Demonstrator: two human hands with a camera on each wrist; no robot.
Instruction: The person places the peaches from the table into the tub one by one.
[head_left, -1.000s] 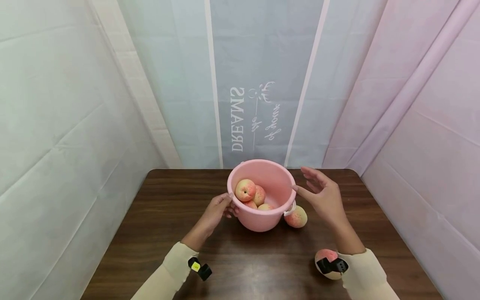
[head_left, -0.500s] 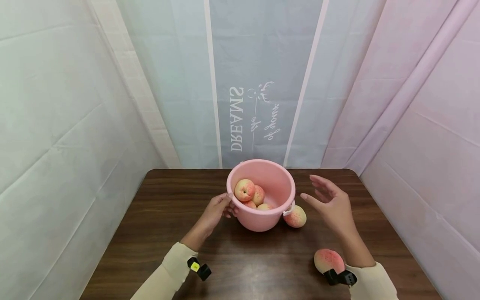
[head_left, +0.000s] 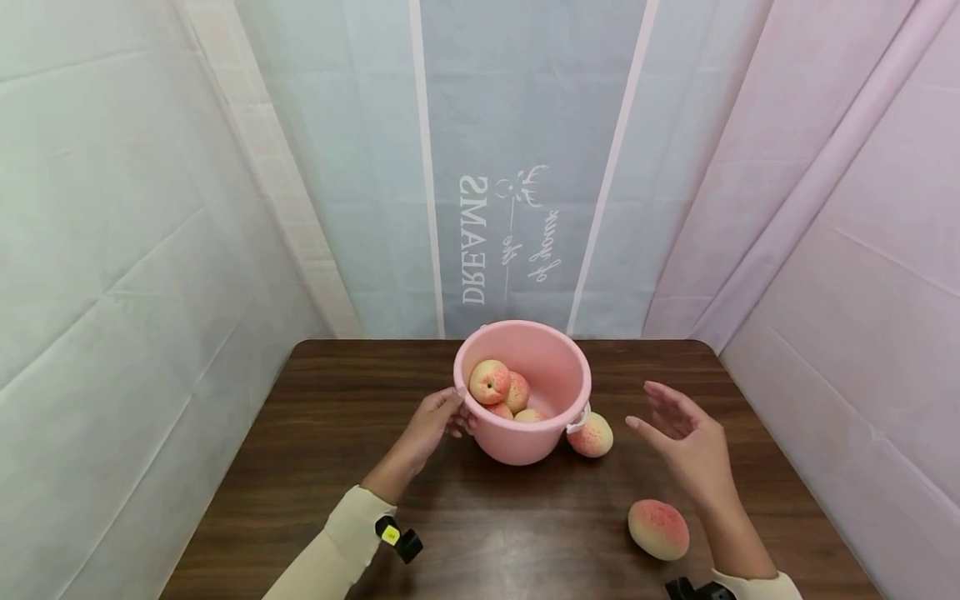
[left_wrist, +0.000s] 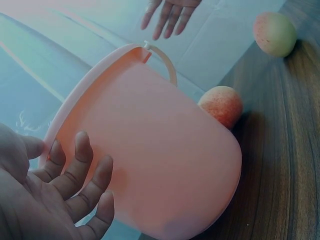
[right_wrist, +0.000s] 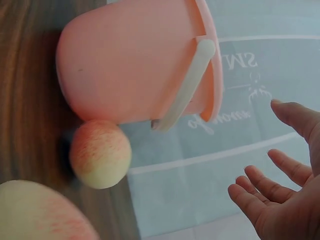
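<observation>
A pink bucket (head_left: 517, 442) stands upright on the table, with several peaches (head_left: 491, 382) inside. My left hand (head_left: 431, 425) holds its left rim, the thumb at the lip and the fingers bent along the outer wall. My right hand (head_left: 693, 450) is raised to the right of the bucket, thumb and fingers spread around nothing. One peach (head_left: 591, 435) lies against the bucket's right side, under its white handle (right_wrist: 182, 90). Another peach (head_left: 658, 529) lies nearer the front, just left of my right forearm.
The dark wooden table (head_left: 360, 375) has rounded far corners and ends at a grey-blue hanging cloth (head_left: 525, 125) printed with lettering. Pale cloth walls close in the left and right sides.
My right hand has drawn back from the bucket's right rim, moving right and toward the front. The front peach is now uncovered. My left hand and the bucket have stayed put.
</observation>
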